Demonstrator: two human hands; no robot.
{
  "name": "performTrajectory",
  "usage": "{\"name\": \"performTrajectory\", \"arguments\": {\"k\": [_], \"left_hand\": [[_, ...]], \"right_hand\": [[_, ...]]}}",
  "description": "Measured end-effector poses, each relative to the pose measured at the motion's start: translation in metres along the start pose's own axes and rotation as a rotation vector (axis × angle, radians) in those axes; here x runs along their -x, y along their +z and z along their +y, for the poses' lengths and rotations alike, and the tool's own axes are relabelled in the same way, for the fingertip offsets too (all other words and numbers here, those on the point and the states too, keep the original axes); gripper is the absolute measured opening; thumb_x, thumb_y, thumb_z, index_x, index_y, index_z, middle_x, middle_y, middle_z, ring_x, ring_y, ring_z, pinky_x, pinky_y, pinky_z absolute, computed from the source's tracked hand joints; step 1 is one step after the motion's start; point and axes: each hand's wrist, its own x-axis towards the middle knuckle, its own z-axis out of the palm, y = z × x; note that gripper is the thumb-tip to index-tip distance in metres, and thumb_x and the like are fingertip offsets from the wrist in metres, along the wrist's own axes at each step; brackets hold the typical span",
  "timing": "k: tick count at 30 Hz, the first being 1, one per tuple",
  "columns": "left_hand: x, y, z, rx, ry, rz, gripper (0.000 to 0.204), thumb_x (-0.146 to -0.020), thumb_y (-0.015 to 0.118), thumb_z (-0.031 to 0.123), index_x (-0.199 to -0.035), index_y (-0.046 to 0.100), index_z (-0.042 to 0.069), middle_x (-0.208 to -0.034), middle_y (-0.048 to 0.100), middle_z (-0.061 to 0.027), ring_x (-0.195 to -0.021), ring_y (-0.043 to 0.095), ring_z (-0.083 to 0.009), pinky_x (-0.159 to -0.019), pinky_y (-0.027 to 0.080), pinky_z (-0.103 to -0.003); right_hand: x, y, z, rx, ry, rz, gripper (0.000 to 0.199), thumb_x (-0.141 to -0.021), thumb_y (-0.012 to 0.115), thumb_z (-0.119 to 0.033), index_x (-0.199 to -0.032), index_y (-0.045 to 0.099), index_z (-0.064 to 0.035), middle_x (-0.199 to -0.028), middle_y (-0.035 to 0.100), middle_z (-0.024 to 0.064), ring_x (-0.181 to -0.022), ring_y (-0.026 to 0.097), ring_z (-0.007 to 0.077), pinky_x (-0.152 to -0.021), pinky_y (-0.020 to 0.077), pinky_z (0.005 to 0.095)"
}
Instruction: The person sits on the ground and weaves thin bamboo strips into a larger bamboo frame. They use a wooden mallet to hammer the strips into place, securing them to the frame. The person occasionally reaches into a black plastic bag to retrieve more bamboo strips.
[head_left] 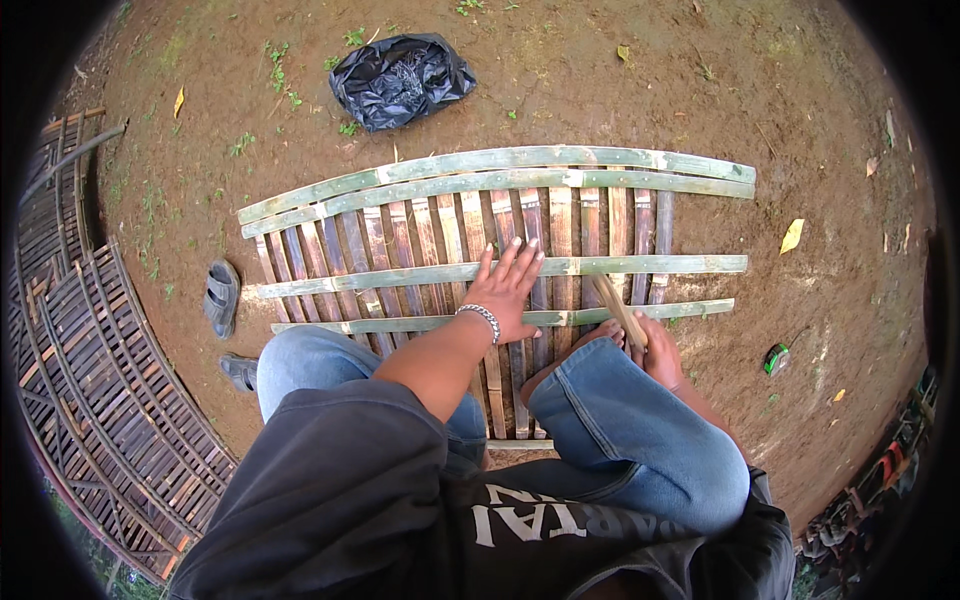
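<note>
My left hand [505, 292], with a chain bracelet on the wrist, lies flat with its fingers spread on a bamboo panel [575, 265]. Its palm rests over one of the green cross strips and the brown slats beneath. In my right hand [660, 355], beside my bare foot [600, 335], is a light brown wooden stick [620, 310], its far end reaching up to the same cross strip. The kind of tool, if it is one, does not show. Green bamboo strips run across several dark and tan slats laid side by side, and my legs are folded over the near part.
A black plastic bag [400, 85] with thin metallic bits, perhaps nails, sits beyond the panel. Dark sandals [221, 298] lie to the left, near stacked bamboo panels [110, 370]. On the bare soil at right is a green and black tape measure [776, 358].
</note>
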Motion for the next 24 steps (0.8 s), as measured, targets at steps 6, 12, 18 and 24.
{"name": "performTrajectory", "arguments": {"k": [6, 12, 18, 24], "left_hand": [[0.004, -0.003, 0.001, 0.001, -0.034, -0.016, 0.119, -0.086, 0.064, 0.069, -0.167, 0.002, 0.009, -0.175, -0.004, -0.0119, -0.161, -0.007, -0.0317, -0.127, -0.002, -0.057], [0.004, 0.000, 0.002, 0.011, -0.037, -0.014, 0.120, -0.086, 0.064, 0.070, -0.167, 0.001, 0.009, -0.175, -0.005, -0.0120, -0.161, -0.006, -0.0323, -0.127, -0.002, -0.056], [0.002, 0.001, 0.001, 0.009, 0.002, 0.011, 0.119, -0.086, 0.065, 0.069, -0.166, 0.004, 0.006, -0.174, -0.001, -0.0152, -0.161, -0.006, -0.0338, -0.127, -0.003, -0.056], [0.008, 0.008, -0.034, 0.173, 0.092, 0.417, 0.085, -0.095, 0.064, 0.048, -0.157, 0.028, 0.002, -0.163, 0.024, -0.0239, -0.153, 0.021, -0.0394, -0.124, 0.015, -0.058]], "right_hand": [[-0.007, 0.000, -0.013, -0.018, 0.320, -0.169, 0.046, -0.095, 0.064, -0.009, -0.140, 0.054, -0.0089, -0.121, 0.067, 0.0267, -0.110, 0.067, 0.0446, -0.094, 0.0544, 0.0506], [-0.011, 0.000, -0.020, 0.066, 0.264, -0.207, 0.048, -0.096, 0.060, -0.013, -0.144, 0.052, -0.0098, -0.117, 0.069, 0.0261, -0.102, 0.069, 0.0444, -0.088, 0.0561, 0.0507], [0.004, -0.002, -0.024, -0.064, 0.287, -0.075, 0.046, -0.098, 0.058, -0.016, -0.144, 0.053, -0.0100, -0.113, 0.070, 0.0232, -0.100, 0.069, 0.0443, -0.084, 0.0557, 0.0517], [0.008, 0.012, -0.015, -0.122, 0.118, 0.042, 0.047, -0.096, 0.063, -0.010, -0.143, 0.054, -0.0084, -0.110, 0.071, 0.0222, -0.094, 0.071, 0.0407, -0.080, 0.0572, 0.0472]]}}
